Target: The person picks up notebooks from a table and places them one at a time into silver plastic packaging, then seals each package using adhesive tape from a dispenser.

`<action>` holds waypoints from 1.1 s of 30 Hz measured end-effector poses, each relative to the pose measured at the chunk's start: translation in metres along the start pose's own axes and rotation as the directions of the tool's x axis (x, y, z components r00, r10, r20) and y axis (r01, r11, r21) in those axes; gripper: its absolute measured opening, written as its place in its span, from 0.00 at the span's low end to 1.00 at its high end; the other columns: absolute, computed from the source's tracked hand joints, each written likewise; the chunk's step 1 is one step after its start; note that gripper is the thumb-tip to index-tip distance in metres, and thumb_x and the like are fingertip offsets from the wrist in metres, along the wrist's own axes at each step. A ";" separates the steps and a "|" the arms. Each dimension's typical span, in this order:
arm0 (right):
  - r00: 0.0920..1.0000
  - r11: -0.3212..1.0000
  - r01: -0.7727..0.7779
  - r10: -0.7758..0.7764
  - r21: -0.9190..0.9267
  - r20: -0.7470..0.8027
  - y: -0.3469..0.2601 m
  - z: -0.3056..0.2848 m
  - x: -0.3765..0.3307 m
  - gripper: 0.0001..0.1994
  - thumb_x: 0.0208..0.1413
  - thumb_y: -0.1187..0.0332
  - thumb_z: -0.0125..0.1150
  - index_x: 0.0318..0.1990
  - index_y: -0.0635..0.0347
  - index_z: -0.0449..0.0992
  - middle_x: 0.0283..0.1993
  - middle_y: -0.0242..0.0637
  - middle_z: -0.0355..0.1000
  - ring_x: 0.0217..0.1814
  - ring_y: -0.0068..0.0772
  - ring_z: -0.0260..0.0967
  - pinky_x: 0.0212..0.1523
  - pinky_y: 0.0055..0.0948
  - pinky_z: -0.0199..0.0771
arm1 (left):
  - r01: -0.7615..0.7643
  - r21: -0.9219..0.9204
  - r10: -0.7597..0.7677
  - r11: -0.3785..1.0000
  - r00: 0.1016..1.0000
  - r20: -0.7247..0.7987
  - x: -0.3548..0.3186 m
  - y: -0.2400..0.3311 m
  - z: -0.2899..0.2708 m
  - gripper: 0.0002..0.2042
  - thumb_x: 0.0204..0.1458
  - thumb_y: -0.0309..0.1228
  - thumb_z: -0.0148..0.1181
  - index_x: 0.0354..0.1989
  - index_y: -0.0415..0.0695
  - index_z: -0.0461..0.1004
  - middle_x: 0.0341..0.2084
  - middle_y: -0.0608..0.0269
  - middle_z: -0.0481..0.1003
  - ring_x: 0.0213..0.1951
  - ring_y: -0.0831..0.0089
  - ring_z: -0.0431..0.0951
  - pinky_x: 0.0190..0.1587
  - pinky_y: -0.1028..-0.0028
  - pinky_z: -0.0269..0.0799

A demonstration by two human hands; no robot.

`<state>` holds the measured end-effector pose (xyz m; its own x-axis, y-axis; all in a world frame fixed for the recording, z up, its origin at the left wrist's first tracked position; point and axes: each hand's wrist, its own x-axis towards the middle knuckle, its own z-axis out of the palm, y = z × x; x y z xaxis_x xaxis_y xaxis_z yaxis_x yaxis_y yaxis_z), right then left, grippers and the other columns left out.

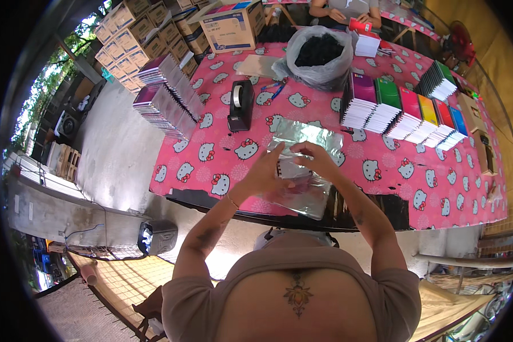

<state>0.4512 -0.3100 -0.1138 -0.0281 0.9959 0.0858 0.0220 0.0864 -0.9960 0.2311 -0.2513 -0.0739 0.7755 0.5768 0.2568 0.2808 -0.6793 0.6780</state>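
A shiny clear plastic bag point(302, 199) lies on the table in front of me. A spiral-bound notebook point(291, 167) shows between my hands, with the plastic around or beneath it; I cannot tell which. My left hand point(265, 172) is at the notebook's left side, thumb raised and fingers spread, the lower ones smeared by motion. Over its right side my right hand point(318, 159) arches, with index finger and thumb bent but apart. More clear plastic point(325, 137) lies just beyond my hands. Neither hand visibly grips anything.
A black tape dispenser point(242, 105) stands ahead left, beside stacked notebooks point(162, 111) at the edge. Rows of coloured notebooks point(402, 108) stand to the right. A plastic bag of black material point(319, 54) and cardboard boxes point(231, 28) are farther back. Another person point(347, 11) sits opposite.
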 end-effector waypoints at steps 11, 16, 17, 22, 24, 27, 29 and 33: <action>0.890 0.538 0.364 -0.441 -0.760 0.114 -0.009 0.013 -0.051 0.16 0.53 0.70 0.68 0.50 0.57 0.76 0.58 0.36 0.73 0.65 0.41 0.67 0.66 0.44 0.63 | -0.272 0.169 0.267 0.947 0.962 0.052 -0.002 -0.012 0.009 0.17 0.48 0.27 0.65 0.48 0.45 0.78 0.45 0.56 0.77 0.45 0.60 0.76 0.48 0.60 0.71; 0.944 0.857 0.164 -0.280 -0.489 -0.174 -0.015 0.023 -0.047 0.21 0.53 0.69 0.67 0.53 0.57 0.69 0.48 0.43 0.77 0.57 0.48 0.71 0.58 0.44 0.67 | 0.026 0.071 -0.038 0.997 0.985 0.167 0.028 0.000 -0.002 0.17 0.45 0.28 0.68 0.46 0.44 0.77 0.33 0.60 0.76 0.41 0.60 0.75 0.42 0.62 0.72; 0.954 0.862 0.130 -0.243 -0.490 -0.175 -0.018 0.025 -0.044 0.22 0.52 0.70 0.67 0.54 0.57 0.67 0.47 0.43 0.76 0.55 0.48 0.72 0.58 0.42 0.68 | 0.057 0.121 -0.076 0.991 0.985 0.152 0.031 0.003 0.003 0.19 0.45 0.29 0.68 0.47 0.44 0.76 0.34 0.58 0.76 0.41 0.60 0.76 0.42 0.62 0.72; 0.920 0.786 0.124 -0.320 -0.606 -0.226 -0.013 0.019 -0.027 0.23 0.51 0.73 0.69 0.54 0.59 0.66 0.42 0.38 0.72 0.46 0.38 0.72 0.50 0.33 0.71 | -0.147 0.400 0.205 0.905 0.973 -0.106 0.042 -0.023 0.011 0.25 0.44 0.31 0.70 0.52 0.42 0.71 0.38 0.55 0.76 0.38 0.63 0.77 0.42 0.66 0.73; 0.968 0.962 0.029 -0.095 -0.272 -0.234 0.005 0.013 -0.025 0.22 0.51 0.73 0.69 0.53 0.60 0.67 0.42 0.35 0.70 0.45 0.31 0.69 0.49 0.29 0.70 | 0.168 -0.128 -0.148 0.977 0.977 0.151 0.043 -0.053 0.015 0.24 0.46 0.32 0.70 0.52 0.42 0.71 0.39 0.57 0.76 0.37 0.68 0.77 0.41 0.68 0.73; 0.959 0.997 -0.081 0.078 0.000 -0.271 0.016 0.009 -0.027 0.18 0.52 0.74 0.67 0.50 0.60 0.70 0.44 0.31 0.69 0.46 0.24 0.66 0.47 0.25 0.68 | 0.348 -0.477 -0.191 0.807 0.918 0.347 0.055 -0.065 0.011 0.25 0.48 0.36 0.71 0.53 0.41 0.71 0.37 0.61 0.75 0.37 0.74 0.75 0.39 0.72 0.72; 0.957 0.996 -0.062 0.043 -0.058 -0.287 0.012 0.014 -0.023 0.15 0.54 0.74 0.66 0.48 0.59 0.71 0.45 0.31 0.69 0.46 0.22 0.65 0.46 0.25 0.67 | 0.302 -0.538 -0.275 0.787 0.952 0.133 0.061 -0.107 0.004 0.25 0.48 0.37 0.72 0.53 0.40 0.72 0.35 0.62 0.74 0.36 0.74 0.75 0.38 0.72 0.72; 0.956 0.937 0.068 -0.160 -0.342 -0.247 0.018 0.019 -0.027 0.11 0.56 0.73 0.63 0.48 0.58 0.77 0.48 0.34 0.70 0.48 0.26 0.66 0.47 0.27 0.68 | 0.428 -0.065 -0.383 0.901 0.719 -0.580 0.070 -0.193 -0.040 0.21 0.48 0.38 0.70 0.48 0.41 0.74 0.30 0.60 0.75 0.32 0.72 0.76 0.35 0.71 0.73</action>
<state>0.4338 -0.3354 -0.1348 0.2165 0.9445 0.2469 0.3603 0.1577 -0.9194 0.2087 -0.0618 -0.1588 0.1222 0.9380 0.3244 0.5484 -0.3362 0.7656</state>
